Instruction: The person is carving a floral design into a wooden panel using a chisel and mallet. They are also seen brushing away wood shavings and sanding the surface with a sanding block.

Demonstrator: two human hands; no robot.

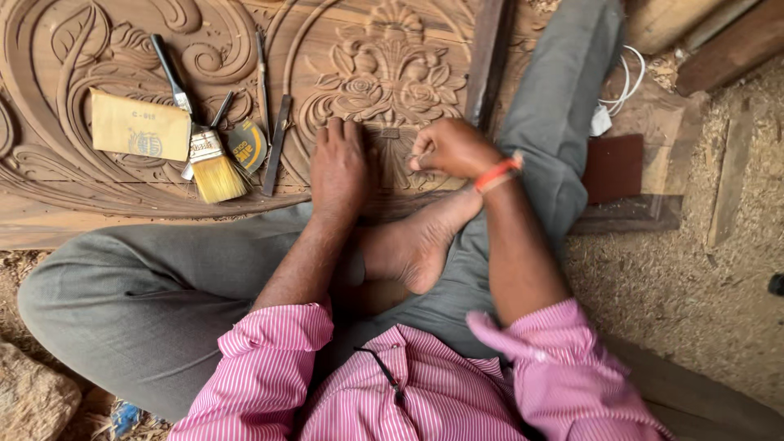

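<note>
The carved wooden panel [392, 73] lies flat on the ground in front of my crossed legs, brown and unpolished, cut with a flower cluster in the middle and curling leaf scrolls to the side. My left hand [337, 167] rests flat on it; my right hand [452, 149] is fisted just above its carved center.

One paintbrush [196, 139], perhaps three chisels [276, 145].

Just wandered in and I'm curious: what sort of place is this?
Most likely a woodcarving workshop. A large carved wooden panel with flowers and scrolls lies on the ground, a paintbrush and sandpaper rest on it, and sawdust covers the floor.
</note>
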